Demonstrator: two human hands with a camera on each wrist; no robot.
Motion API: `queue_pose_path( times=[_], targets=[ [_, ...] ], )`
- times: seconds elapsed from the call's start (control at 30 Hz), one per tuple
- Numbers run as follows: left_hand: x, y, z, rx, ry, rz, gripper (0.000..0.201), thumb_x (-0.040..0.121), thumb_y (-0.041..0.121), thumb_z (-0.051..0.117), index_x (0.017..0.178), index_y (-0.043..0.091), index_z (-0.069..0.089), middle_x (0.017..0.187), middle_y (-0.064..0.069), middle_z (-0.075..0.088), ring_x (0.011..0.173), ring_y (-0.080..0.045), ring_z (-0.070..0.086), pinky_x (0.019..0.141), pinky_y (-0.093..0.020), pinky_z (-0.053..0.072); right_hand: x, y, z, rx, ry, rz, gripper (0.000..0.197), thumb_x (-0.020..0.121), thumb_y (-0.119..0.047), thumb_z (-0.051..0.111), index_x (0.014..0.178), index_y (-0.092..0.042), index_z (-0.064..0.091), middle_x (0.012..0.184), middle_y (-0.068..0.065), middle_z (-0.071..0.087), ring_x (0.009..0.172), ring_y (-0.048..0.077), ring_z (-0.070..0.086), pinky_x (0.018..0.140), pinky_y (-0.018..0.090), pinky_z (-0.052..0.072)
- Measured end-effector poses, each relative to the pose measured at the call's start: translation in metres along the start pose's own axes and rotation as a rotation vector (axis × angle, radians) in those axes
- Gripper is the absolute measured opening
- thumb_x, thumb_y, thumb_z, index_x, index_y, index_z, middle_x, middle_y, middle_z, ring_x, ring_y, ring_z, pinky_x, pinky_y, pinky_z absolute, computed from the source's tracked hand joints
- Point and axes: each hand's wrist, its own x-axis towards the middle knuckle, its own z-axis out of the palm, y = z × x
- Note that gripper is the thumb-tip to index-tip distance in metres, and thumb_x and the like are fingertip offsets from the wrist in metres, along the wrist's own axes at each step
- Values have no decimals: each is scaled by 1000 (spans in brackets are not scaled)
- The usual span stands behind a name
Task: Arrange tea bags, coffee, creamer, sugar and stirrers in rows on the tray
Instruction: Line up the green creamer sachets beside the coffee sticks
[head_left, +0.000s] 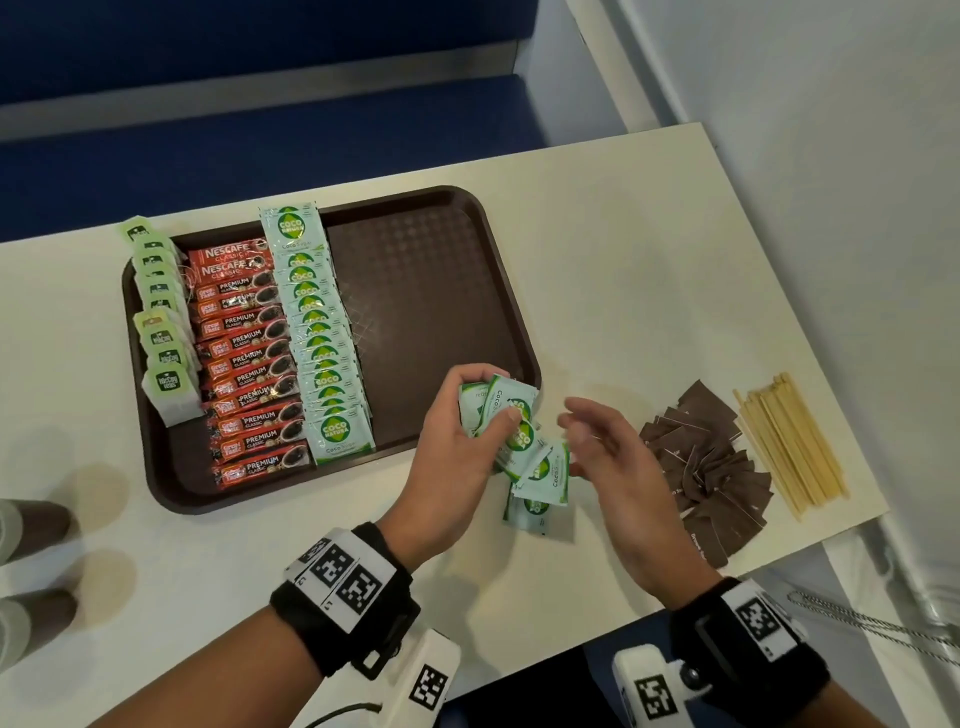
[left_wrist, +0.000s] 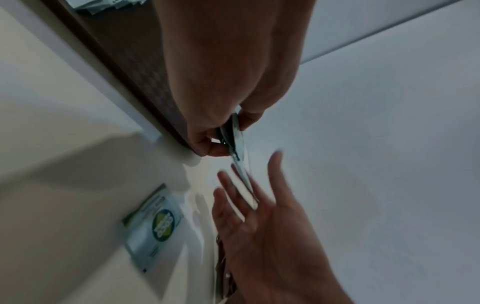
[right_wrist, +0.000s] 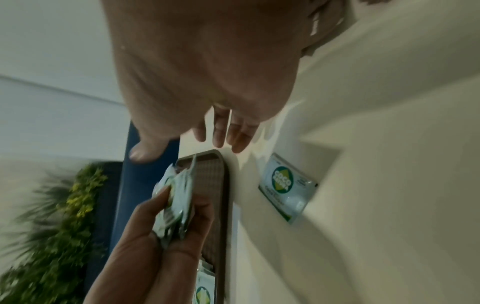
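The brown tray (head_left: 441, 291) holds a row of green tea bags (head_left: 161, 332) at its left, then a row of red coffee sachets (head_left: 244, 364), then a row of pale green sugar sachets (head_left: 322, 338). My left hand (head_left: 483, 400) grips a fanned bunch of sugar sachets (head_left: 506, 410) over the tray's front right corner. Beside it my right hand (head_left: 587, 441) is empty, fingers straight and spread, close to the bunch's lower end. One sugar sachet (head_left: 535, 512) lies flat on the table below; it also shows as the lone sachet (left_wrist: 153, 224) and sachet (right_wrist: 285, 187).
A pile of brown sachets (head_left: 701, 467) and a bundle of wooden stirrers (head_left: 789, 447) lie on the table right of the hands. Brown paper cups (head_left: 31, 525) stand at the left edge. The tray's right half is bare. The table's edge (head_left: 852, 525) is near the stirrers.
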Motion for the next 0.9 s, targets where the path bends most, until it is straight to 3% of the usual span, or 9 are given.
queue_pose_path(
  times=[0.1, 0.17, 0.27, 0.33, 0.47, 0.57, 0.63, 0.77, 0.9],
  targets=[
    [6, 7, -9, -107, 38, -70, 28, 103, 0, 66, 126, 15, 59, 114, -20, 73, 94, -26, 70, 76, -41, 58, 1, 16, -12, -56, 197, 79, 21, 103, -40, 66, 115, -23, 70, 103, -3, 74, 95, 25, 69, 77, 31, 56],
    [9, 12, -16, -169, 47, -96, 29, 103, 1, 66, 127, 15, 60, 109, -14, 73, 94, -25, 70, 74, -37, 59, -1, 29, -10, -367, 155, 52, 21, 99, -41, 74, 112, -26, 66, 101, -6, 69, 90, 21, 69, 70, 23, 53],
    [10, 17, -25, -224, 58, -112, 32, 102, 1, 66, 132, 11, 57, 111, -13, 73, 98, -27, 70, 79, -39, 60, -7, 47, 7, -709, 20, -51, 50, 86, -46, 86, 123, -31, 55, 112, -16, 52, 93, 7, 58, 76, 23, 50],
    [10, 19, -29, -242, 61, -114, 34, 102, 1, 66, 134, 9, 56, 112, -14, 73, 101, -29, 70, 83, -42, 58, -8, 54, 18, -799, -32, -118, 57, 84, -41, 87, 127, -30, 51, 115, -14, 45, 101, 7, 53, 81, 24, 48],
    [8, 23, -34, -258, 62, -112, 34, 103, 1, 65, 134, 10, 55, 112, -12, 74, 100, -27, 71, 84, -43, 59, -4, 51, 23, -824, -71, -73, 41, 87, -31, 85, 114, -29, 54, 111, -11, 53, 103, 10, 53, 79, 17, 38],
    [6, 25, -37, -283, 76, -116, 32, 103, 0, 65, 131, 13, 57, 113, -13, 74, 101, -27, 71, 89, -46, 59, -2, 37, 22, -715, -114, 31, 23, 92, -24, 81, 105, -27, 62, 99, -11, 66, 85, 5, 59, 69, 12, 40],
    [5, 27, -39, -301, 85, -113, 31, 103, 0, 64, 128, 16, 58, 115, -15, 74, 103, -29, 71, 92, -48, 58, -1, 18, 20, -493, -123, 97, 13, 94, -17, 80, 98, -23, 69, 88, -5, 72, 76, 7, 62, 69, 14, 45],
    [3, 33, -47, -322, 102, -91, 30, 103, 2, 64, 127, 19, 58, 118, -16, 76, 103, -29, 73, 86, -45, 62, 4, -34, 22, 181, -133, 245, 17, 98, -1, 71, 114, 3, 69, 111, 18, 78, 100, 27, 78, 89, 39, 65],
    [3, 47, -57, -352, 148, -51, 31, 104, 3, 63, 131, 18, 56, 122, -18, 76, 106, -31, 74, 89, -49, 62, 17, -68, 35, 380, -166, 269, 23, 96, 3, 67, 119, 3, 66, 106, 17, 76, 99, 29, 76, 91, 46, 65]
  ],
)
